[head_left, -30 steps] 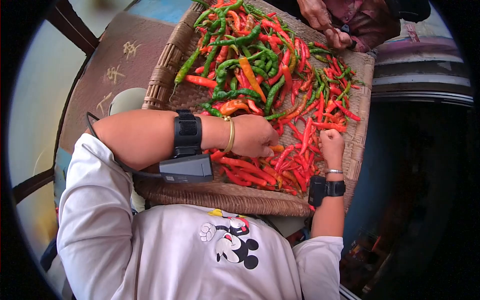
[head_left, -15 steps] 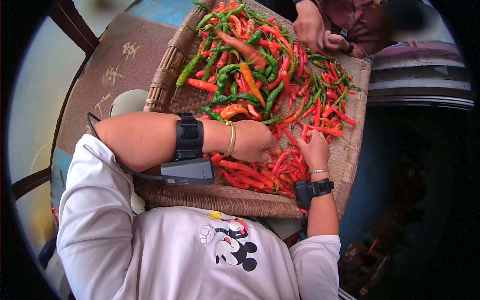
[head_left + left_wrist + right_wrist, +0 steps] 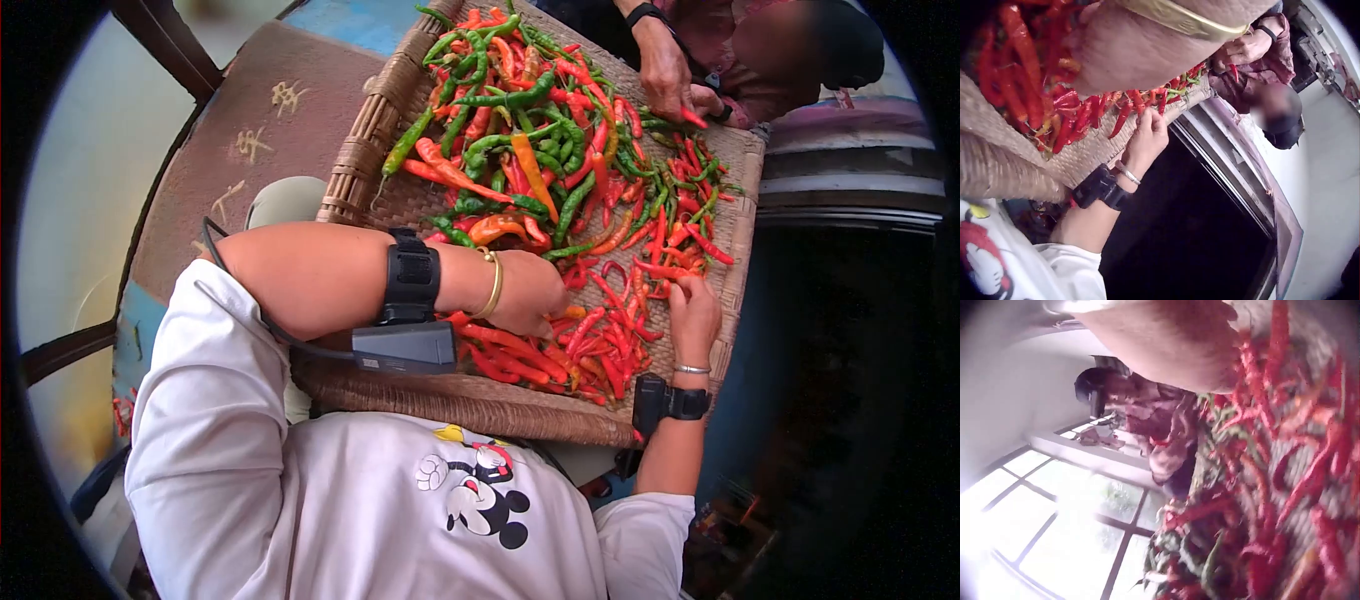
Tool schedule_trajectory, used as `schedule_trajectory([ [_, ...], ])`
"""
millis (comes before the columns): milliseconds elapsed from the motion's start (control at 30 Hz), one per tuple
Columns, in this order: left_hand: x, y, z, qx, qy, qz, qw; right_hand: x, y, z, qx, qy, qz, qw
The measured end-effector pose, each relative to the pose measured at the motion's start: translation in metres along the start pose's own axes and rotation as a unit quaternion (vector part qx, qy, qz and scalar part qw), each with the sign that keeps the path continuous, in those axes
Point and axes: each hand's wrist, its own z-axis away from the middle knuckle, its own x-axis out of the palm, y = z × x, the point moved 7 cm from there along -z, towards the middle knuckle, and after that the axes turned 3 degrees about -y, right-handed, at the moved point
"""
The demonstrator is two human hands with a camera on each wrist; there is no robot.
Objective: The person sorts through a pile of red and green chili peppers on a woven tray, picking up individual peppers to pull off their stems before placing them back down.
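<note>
Red, orange and green chilli peppers (image 3: 560, 180) lie heaped in a woven wicker basket (image 3: 470, 412). My left hand (image 3: 530, 290) is bent low over the smaller red chillies (image 3: 520, 345) at the near side, beside an orange chilli (image 3: 573, 312). I cannot tell if it holds one, since its fingertips are hidden under the hand. At the basket's right side my right hand (image 3: 693, 315) has thumb and fingers together, pinching a red chilli (image 3: 660, 271) among the loose ones. The left wrist view shows the right hand (image 3: 1147, 134) with its fingertips right at the red chillies.
Across the basket, another person's hand (image 3: 663, 72) holds a red chilli (image 3: 693, 117). The basket's woven left wall (image 3: 365, 150) stands higher than the chillies beside it. A brown surface with yellow characters (image 3: 285, 100) lies to the left; a dark area (image 3: 830, 400) lies to the right.
My right hand moved left to a red chilli, then back right. A red chilli blurred above the heap now lies on its left part. The other person's hand shifted and shows a red chilli.
</note>
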Motion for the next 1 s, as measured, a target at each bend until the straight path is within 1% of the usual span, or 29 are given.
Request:
schedule_trajectory([
  [33,0.002,0.000,-0.001,0.009,0.004,0.005,1.000,0.008,-0.012,-0.005,-0.009,-0.012,-0.106,0.994],
  [67,0.004,0.000,-0.002,0.020,0.008,0.010,1.000,0.015,-0.032,-0.008,-0.040,-0.037,-0.150,0.987],
  [100,0.004,0.001,-0.002,0.022,0.005,0.009,1.000,0.018,-0.055,-0.010,-0.049,-0.053,-0.198,0.978],
  [133,0.000,0.001,-0.001,0.014,0.006,0.017,1.000,0.020,-0.080,-0.012,-0.056,-0.069,-0.211,0.973],
  [167,-0.001,0.002,-0.002,0.006,0.008,0.026,1.000,0.024,-0.100,-0.015,-0.093,-0.066,-0.205,0.972],
  [200,-0.002,0.003,-0.003,0.009,0.008,0.025,1.000,0.030,-0.115,-0.017,-0.100,-0.059,-0.199,0.973],
  [233,-0.003,0.001,-0.003,-0.001,0.016,0.016,1.000,0.035,-0.126,-0.018,-0.117,-0.045,-0.180,0.976],
  [267,-0.005,0.000,-0.003,-0.011,0.024,0.009,1.000,0.041,-0.135,-0.020,-0.152,-0.013,-0.156,0.976],
  [333,-0.005,-0.001,-0.003,0.001,0.029,0.013,1.000,0.057,-0.138,-0.021,-0.115,-0.029,-0.162,0.980],
  [400,-0.004,0.001,-0.004,0.014,0.035,0.022,0.999,0.062,-0.134,-0.025,-0.108,-0.030,-0.170,0.979],
  [467,-0.009,-0.001,-0.002,-0.012,0.064,0.017,0.998,0.063,-0.127,-0.026,-0.104,-0.035,-0.178,0.978],
  [500,-0.009,-0.002,-0.002,-0.014,0.066,0.018,0.998,0.064,-0.118,-0.028,-0.079,-0.058,-0.222,0.970],
  [533,-0.012,-0.004,-0.001,-0.023,0.094,0.051,0.994,0.064,-0.111,-0.027,-0.052,-0.080,-0.265,0.960],
  [567,-0.015,-0.005,0.000,-0.031,0.120,0.082,0.989,0.063,-0.103,-0.025,-0.012,-0.103,-0.345,0.933],
  [600,-0.017,-0.004,-0.001,-0.028,0.122,0.081,0.989,0.052,-0.101,-0.022,-0.013,-0.101,-0.343,0.934],
  [633,-0.022,-0.006,0.000,-0.030,0.158,0.098,0.982,0.050,-0.094,-0.017,0.062,-0.135,-0.465,0.872],
  [667,-0.026,-0.008,0.003,-0.034,0.192,0.115,0.974,0.052,-0.093,-0.010,0.135,-0.168,-0.577,0.787],
  [700,-0.025,-0.009,0.002,-0.034,0.190,0.114,0.974,0.046,-0.095,-0.004,0.157,-0.155,-0.645,0.732],
  [733,-0.029,-0.011,0.004,-0.033,0.226,0.129,0.965,0.041,-0.095,0.001,0.160,-0.153,-0.645,0.731],
  [767,-0.032,-0.011,0.005,-0.031,0.260,0.145,0.954,0.041,-0.099,0.007,0.157,-0.191,-0.663,0.706],
  [800,-0.033,-0.009,0.005,-0.028,0.258,0.144,0.955,0.040,-0.103,0.014,0.151,-0.229,-0.680,0.680],
  [833,-0.035,-0.011,0.006,-0.043,0.263,0.168,0.949,0.037,-0.105,0.019,0.143,-0.234,-0.670,0.690],
  [867,-0.036,-0.013,0.007,-0.057,0.267,0.192,0.943,0.035,-0.104,0.023,0.142,-0.232,-0.670,0.691],
  [900,-0.039,-0.011,0.008,-0.056,0.287,0.190,0.937,0.033,-0.104,0.027,0.108,-0.241,-0.624,0.735],
  [933,-0.039,-0.010,0.008,-0.054,0.283,0.192,0.938,0.031,-0.104,0.032,0.075,-0.249,-0.576,0.775],
  [967,-0.039,-0.010,0.008,-0.047,0.277,0.208,0.937,0.034,-0.102,0.037,0.057,-0.278,-0.545,0.789],
  [1000,-0.041,-0.009,0.008,-0.040,0.271,0.224,0.935,0.033,-0.101,0.041,0.060,-0.276,-0.546,0.789],
])
